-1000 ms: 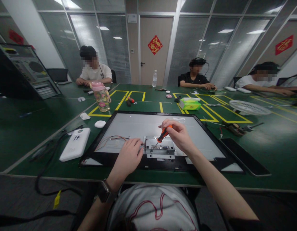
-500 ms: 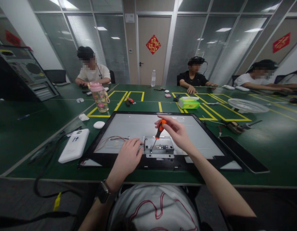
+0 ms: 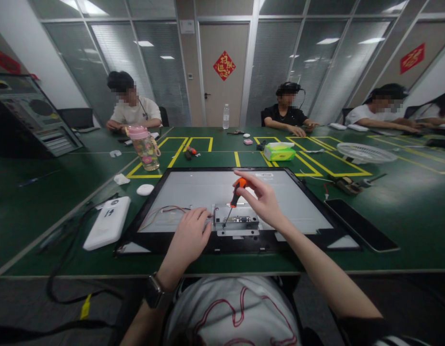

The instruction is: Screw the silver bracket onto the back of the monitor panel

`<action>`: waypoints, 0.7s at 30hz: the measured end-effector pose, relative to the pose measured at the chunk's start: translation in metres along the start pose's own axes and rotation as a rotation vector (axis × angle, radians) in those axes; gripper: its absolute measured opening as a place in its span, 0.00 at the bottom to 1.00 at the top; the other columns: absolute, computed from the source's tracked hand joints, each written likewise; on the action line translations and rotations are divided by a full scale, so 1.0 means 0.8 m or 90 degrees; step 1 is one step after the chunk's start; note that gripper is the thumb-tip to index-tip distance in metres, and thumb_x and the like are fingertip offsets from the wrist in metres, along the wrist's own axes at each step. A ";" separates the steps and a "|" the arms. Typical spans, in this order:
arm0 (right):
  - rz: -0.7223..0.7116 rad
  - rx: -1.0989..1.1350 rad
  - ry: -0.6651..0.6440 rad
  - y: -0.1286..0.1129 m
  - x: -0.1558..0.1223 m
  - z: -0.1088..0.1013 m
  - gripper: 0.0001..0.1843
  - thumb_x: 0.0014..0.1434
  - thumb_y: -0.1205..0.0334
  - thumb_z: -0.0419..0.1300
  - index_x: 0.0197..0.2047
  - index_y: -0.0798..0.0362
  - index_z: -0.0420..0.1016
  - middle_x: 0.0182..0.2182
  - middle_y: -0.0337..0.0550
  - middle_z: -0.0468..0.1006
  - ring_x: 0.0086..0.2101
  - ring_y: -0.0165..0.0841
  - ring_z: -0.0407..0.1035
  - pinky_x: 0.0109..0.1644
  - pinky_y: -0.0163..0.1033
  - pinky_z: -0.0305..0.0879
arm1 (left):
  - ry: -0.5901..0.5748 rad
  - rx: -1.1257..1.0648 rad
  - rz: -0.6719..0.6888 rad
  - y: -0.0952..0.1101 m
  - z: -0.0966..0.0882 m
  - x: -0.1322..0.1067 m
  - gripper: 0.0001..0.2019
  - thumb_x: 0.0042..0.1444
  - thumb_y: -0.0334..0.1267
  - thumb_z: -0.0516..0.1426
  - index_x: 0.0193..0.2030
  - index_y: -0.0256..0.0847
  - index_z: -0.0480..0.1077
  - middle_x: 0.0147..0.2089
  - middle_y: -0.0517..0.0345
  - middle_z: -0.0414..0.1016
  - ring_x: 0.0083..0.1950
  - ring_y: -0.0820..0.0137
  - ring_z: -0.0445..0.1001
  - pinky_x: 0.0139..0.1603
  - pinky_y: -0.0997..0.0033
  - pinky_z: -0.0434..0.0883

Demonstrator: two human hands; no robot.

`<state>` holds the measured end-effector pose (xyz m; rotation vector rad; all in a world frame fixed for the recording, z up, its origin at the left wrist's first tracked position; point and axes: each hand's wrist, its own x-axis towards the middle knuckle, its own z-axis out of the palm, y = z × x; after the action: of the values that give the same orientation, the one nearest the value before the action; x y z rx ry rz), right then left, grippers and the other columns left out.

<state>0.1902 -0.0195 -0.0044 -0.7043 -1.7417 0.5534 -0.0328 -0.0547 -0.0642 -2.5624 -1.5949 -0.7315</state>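
Note:
A screwdriver (image 3: pixel 237 191) with an orange and black handle is held in my right hand (image 3: pixel 260 197), thumb and fingers around the handle. Its shaft slants down to the left, with the tip at the front left of a metal bracket box (image 3: pixel 240 222). That box sits on the grey back of a black-framed display panel (image 3: pixel 193 187) lying flat. My left hand (image 3: pixel 191 233) is at the box's left end, its fingers drawn together; what they grip is hidden. Thin wires (image 3: pixel 161 210) run leftward from beneath it.
Left of the panel are a white power bank (image 3: pixel 109 223), a white oval object (image 3: pixel 145 190) and a pink-lidded bottle (image 3: pixel 145 150). To the right lies a black phone (image 3: pixel 361 225). Further back are a green tissue pack (image 3: pixel 279 151) and a white fan grille (image 3: pixel 366 153). Several people sit opposite.
My view has shifted slightly, moving the scene left. Both my hands and the screwdriver keep nearly the same places on the box. Opposite, a black-shirted person's hand has moved to the right.

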 end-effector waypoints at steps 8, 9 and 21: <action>-0.044 -0.047 0.000 -0.002 0.000 0.000 0.19 0.68 0.57 0.51 0.60 0.47 0.71 0.43 0.46 0.78 0.44 0.38 0.72 0.54 0.49 0.66 | 0.001 0.002 -0.001 -0.001 0.000 0.000 0.11 0.64 0.34 0.51 0.49 0.39 0.71 0.53 0.48 0.75 0.55 0.59 0.72 0.59 0.52 0.69; -0.029 -0.022 -0.005 -0.002 0.000 0.000 0.19 0.69 0.56 0.51 0.59 0.47 0.71 0.44 0.46 0.77 0.44 0.38 0.72 0.54 0.49 0.66 | 0.002 0.001 -0.003 -0.001 0.001 0.000 0.11 0.64 0.34 0.51 0.49 0.39 0.71 0.53 0.48 0.75 0.55 0.59 0.72 0.59 0.52 0.69; 0.085 0.221 -0.029 0.006 0.002 -0.003 0.09 0.61 0.53 0.63 0.41 0.47 0.79 0.39 0.41 0.74 0.37 0.32 0.73 0.43 0.38 0.71 | 0.001 0.005 0.001 -0.001 0.001 0.000 0.11 0.64 0.34 0.50 0.49 0.39 0.71 0.53 0.47 0.75 0.54 0.59 0.72 0.58 0.53 0.70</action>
<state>0.1930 -0.0149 -0.0063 -0.5652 -1.5920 0.9429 -0.0332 -0.0543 -0.0652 -2.5560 -1.5926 -0.7261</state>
